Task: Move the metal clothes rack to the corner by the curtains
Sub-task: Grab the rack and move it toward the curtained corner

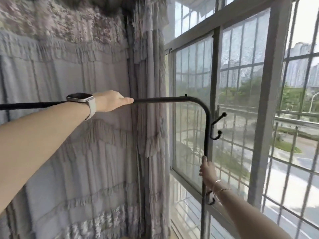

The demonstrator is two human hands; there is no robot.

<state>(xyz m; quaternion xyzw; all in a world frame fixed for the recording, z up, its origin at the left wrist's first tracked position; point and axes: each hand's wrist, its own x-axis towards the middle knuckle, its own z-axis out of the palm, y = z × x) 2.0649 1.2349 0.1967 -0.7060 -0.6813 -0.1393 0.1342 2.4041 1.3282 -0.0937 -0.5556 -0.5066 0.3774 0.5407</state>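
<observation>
The black metal clothes rack [198,102] runs as a thin top bar from the left edge to a rounded bend, then drops as an upright post with hooks on its right side. My left hand [110,101], with a watch on the wrist, grips the top bar just left of the bend. My right hand [207,169], wearing thin bracelets, is closed around the upright post lower down. Grey ruffled curtains [148,118] hang right behind the rack, where the fabric-covered wall meets the window. The rack's foot is out of view.
A large window [241,83] with screens and outer bars fills the right side, close behind the post. Its sill [188,185] runs low along the right. The curtained wall [60,118] fills the left. A strip of floor shows at the bottom.
</observation>
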